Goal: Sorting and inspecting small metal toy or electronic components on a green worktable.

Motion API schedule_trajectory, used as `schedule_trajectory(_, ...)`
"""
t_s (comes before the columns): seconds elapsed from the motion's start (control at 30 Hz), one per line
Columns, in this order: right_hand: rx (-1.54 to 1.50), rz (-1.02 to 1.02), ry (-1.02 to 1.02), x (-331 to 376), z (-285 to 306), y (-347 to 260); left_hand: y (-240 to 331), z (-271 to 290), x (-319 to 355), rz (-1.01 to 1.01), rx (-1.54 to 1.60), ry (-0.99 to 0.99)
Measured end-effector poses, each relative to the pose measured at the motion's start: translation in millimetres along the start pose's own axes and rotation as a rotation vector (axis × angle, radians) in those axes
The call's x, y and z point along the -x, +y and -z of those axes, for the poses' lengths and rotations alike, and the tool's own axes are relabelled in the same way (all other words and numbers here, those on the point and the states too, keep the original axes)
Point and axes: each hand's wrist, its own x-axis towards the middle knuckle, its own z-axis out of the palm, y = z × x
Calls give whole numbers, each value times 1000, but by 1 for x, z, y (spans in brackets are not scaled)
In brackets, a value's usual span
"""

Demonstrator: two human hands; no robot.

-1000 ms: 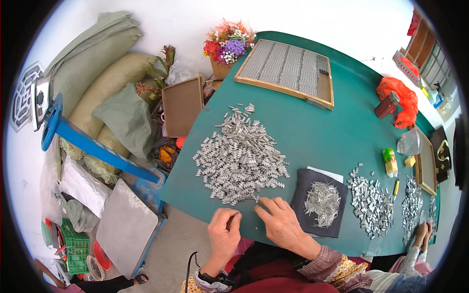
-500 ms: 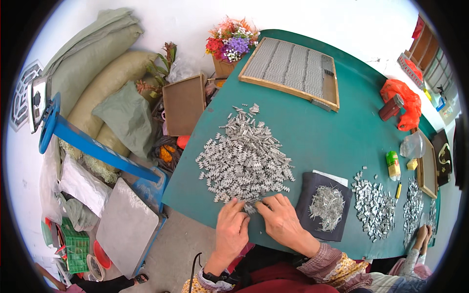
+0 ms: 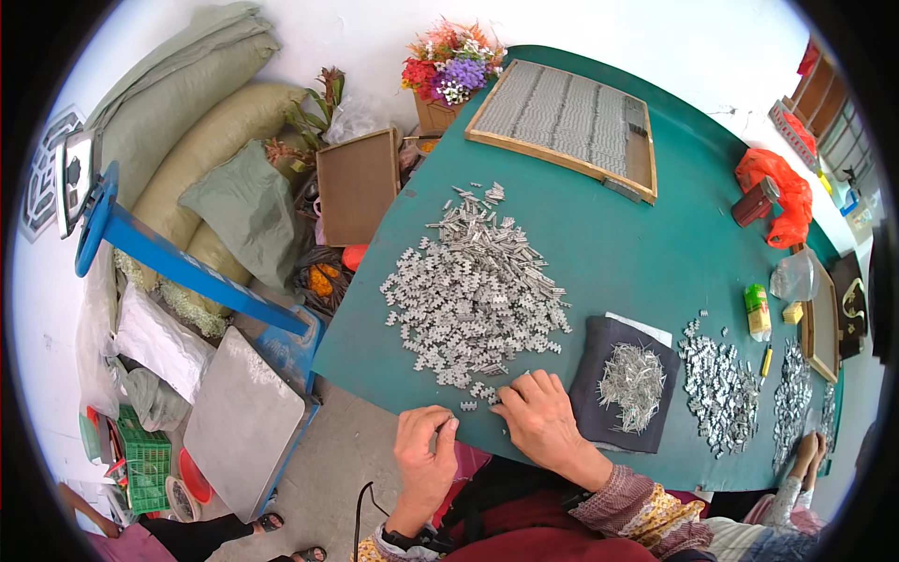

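Note:
A heap of small notched grey metal pieces (image 3: 473, 300) lies on the green table (image 3: 375, 347), with several strays at its near edge. My left hand (image 3: 426, 459) is raised at the table's front edge, thumb and fingertips pinched together; whatever is between them is hidden. Just right of the strays, my right hand (image 3: 545, 423) rests low over the table, fingers curled and thumb beside the small pieces. Its grip is too small to make out. Beside it, thin metal pins (image 3: 632, 384) are piled on a folded dark cloth (image 3: 590, 403).
A wooden-framed tray (image 3: 562, 117) of metal rows lies at the back. More metal parts (image 3: 721, 393), a bottle (image 3: 757, 312) and a red can (image 3: 755, 201) are to the right, where another person's hands (image 3: 807, 454) work. A blue platform scale (image 3: 206, 272) stands left.
My left hand has drawn back from the heap toward the table's front edge and away from my right hand. My right hand stays near the strays. The view has shifted slightly.

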Motion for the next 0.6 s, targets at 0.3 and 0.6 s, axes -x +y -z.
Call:
schedule_trajectory(0.3,12,7,-34,-2,-4,-4,2,-4,11,70,92,-23)
schedule_trajectory(0.6,-4,118,-14,17,12,0,-3,-8,11,72,92,-27)
